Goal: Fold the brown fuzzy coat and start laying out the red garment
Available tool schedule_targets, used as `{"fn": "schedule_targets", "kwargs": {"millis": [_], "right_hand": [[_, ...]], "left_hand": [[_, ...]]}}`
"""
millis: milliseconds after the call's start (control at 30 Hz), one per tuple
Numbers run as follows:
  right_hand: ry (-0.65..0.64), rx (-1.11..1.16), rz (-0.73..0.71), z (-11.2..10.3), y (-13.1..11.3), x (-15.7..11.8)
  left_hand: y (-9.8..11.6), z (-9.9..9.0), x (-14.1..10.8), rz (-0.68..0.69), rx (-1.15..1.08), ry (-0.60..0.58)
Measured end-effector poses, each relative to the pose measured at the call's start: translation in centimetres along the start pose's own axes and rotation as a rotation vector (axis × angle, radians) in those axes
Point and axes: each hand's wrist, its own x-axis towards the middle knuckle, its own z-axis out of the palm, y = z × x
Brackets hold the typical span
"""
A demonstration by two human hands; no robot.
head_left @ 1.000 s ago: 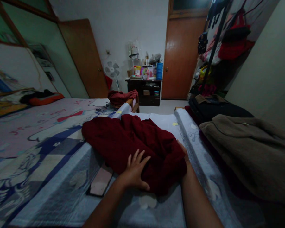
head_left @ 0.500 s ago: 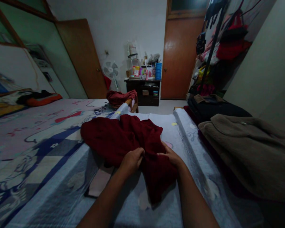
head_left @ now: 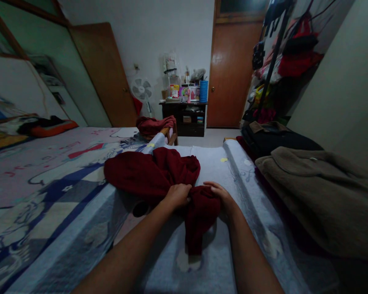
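Observation:
A dark red knit garment (head_left: 141, 169) lies crumpled on the light blue bed cover (head_left: 168, 253). My left hand (head_left: 178, 196) is closed on the cloth near its middle. My right hand (head_left: 222, 198) curls round the right side of the bunched part, fingers at its upper edge and thumb hidden. From between the hands, a narrow end of the garment hangs toward me. Partly under the garment and my left forearm lies a flat pinkish thing (head_left: 125, 230), with a dark round spot beside the cloth that I cannot make out.
On the right lie a folded grey-brown fleece coat (head_left: 319, 192) and a dark folded garment (head_left: 279, 136). A patterned bedspread (head_left: 79, 167) covers the left side. Reddish cloth (head_left: 155, 125) hangs over a wooden bed end. Beyond stand a fan (head_left: 142, 90) and a dark cabinet (head_left: 191, 128).
The garment's right part is now bunched up smaller, and its near end is narrower. My left hand has moved slightly up and right. The flat pinkish thing is more covered by my forearm.

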Motion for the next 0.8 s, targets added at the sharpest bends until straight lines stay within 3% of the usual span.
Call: {"fn": "schedule_targets", "kwargs": {"millis": [100,267,367,467,533,667,800], "right_hand": [[0.084,0.250,-0.060,-0.6,-0.5,-0.4],[0.184,0.395,-0.119,-2.3,-1.0,-0.2],[0.266,0.377,-0.119,-3.1,-0.8,0.1],[0.294,0.310,-0.103,-3.1,-0.4,0.3],[0.238,0.251,-0.068,-2.7,-0.1,0.2],[0.160,0.172,-0.043,-1.8,0.6,0.0],[0.233,0.153,-0.034,-1.6,1.6,0.1]], "left_hand": [[-0.6,0.9,0.6,-0.052,-0.242,0.058],[0.7,1.2,1.6,-0.123,-1.239,0.239],[2.4,0.7,2.4,-0.311,-1.729,0.298],[4.7,0.3,3.5,-0.529,-2.009,0.327],[6.5,0.4,3.9,-0.534,-2.051,0.326],[9.3,1.3,3.7,-0.283,-1.911,0.181],[8.4,0.8,3.5,-0.098,-1.469,0.055]]}}
